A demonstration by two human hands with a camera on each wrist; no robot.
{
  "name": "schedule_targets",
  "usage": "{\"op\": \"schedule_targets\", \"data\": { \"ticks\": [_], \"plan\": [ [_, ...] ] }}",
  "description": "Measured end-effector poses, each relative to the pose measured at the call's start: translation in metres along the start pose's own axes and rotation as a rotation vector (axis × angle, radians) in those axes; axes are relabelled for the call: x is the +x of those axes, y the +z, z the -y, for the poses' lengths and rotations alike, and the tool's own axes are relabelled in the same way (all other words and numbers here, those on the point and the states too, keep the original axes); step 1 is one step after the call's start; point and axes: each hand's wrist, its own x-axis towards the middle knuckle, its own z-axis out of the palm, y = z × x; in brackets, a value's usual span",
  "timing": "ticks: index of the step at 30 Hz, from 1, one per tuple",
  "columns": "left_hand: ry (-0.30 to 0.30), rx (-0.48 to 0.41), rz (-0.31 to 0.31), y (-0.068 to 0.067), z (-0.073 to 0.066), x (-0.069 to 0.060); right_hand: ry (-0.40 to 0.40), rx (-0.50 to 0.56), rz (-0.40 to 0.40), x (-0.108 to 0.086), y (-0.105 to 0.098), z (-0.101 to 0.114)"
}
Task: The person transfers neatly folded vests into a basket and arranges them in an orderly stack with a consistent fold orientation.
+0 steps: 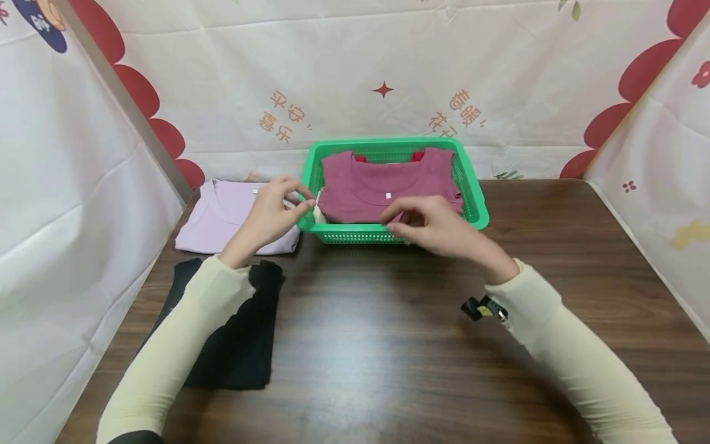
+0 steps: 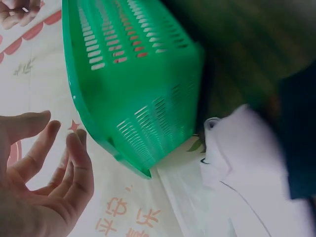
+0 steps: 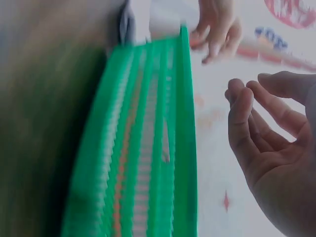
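A green plastic basket (image 1: 360, 236) stands at the back of the table, with a folded mauve shirt (image 1: 355, 191) on top inside it. Bits of red and cream cloth peek out around the shirt. My left hand (image 1: 274, 213) hovers by the basket's front left corner, fingers loosely bent and nothing between them. Over the front rim is my right hand (image 1: 435, 225), thumb and fingers apart and holding nothing. Both wrist views show a gap between hand and basket. A folded lilac shirt (image 1: 216, 213) lies left of the basket, partly behind my left hand.
Folded black cloth (image 1: 238, 345) lies at the left of the brown wooden table (image 1: 355, 345), partly under my left forearm. White printed curtains (image 1: 355, 74) close off the back and both sides. A small black strap (image 1: 479, 308) hangs from my right sleeve.
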Motion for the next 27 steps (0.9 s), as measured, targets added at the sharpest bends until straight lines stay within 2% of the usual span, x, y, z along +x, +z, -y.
{"op": "schedule_targets", "data": {
  "ticks": [3,7,10,12,14,15,19,21,24,27],
  "plan": [
    [0.014,0.003,0.025,-0.001,0.002,-0.017,-0.013,0.094,0.052,-0.003,0.028,0.011],
    [-0.002,-0.012,-0.003,-0.003,0.007,-0.039,0.000,0.228,0.148,-0.001,0.071,0.016],
    [-0.027,-0.025,-0.035,-0.005,0.010,-0.054,0.014,0.241,0.220,0.003,0.099,0.019],
    [-0.043,-0.020,-0.038,-0.008,0.014,-0.064,0.028,0.210,0.254,0.006,0.115,0.021],
    [-0.056,0.002,-0.034,-0.010,0.020,-0.072,0.080,0.206,0.295,0.007,0.128,0.024],
    [-0.065,0.015,-0.028,-0.012,0.023,-0.076,0.123,0.240,0.320,0.008,0.133,0.026],
    [-0.121,0.041,-0.006,-0.024,0.040,-0.094,0.318,0.442,0.408,0.012,0.153,0.032],
    [-0.159,0.039,0.009,-0.031,0.048,-0.102,0.382,0.528,0.434,0.014,0.160,0.035],
    [-0.205,0.069,0.019,-0.041,0.059,-0.116,0.427,0.574,0.461,0.017,0.172,0.041],
    [-0.239,0.141,0.024,-0.050,0.068,-0.130,0.457,0.603,0.468,0.021,0.183,0.045]
  ]
}}
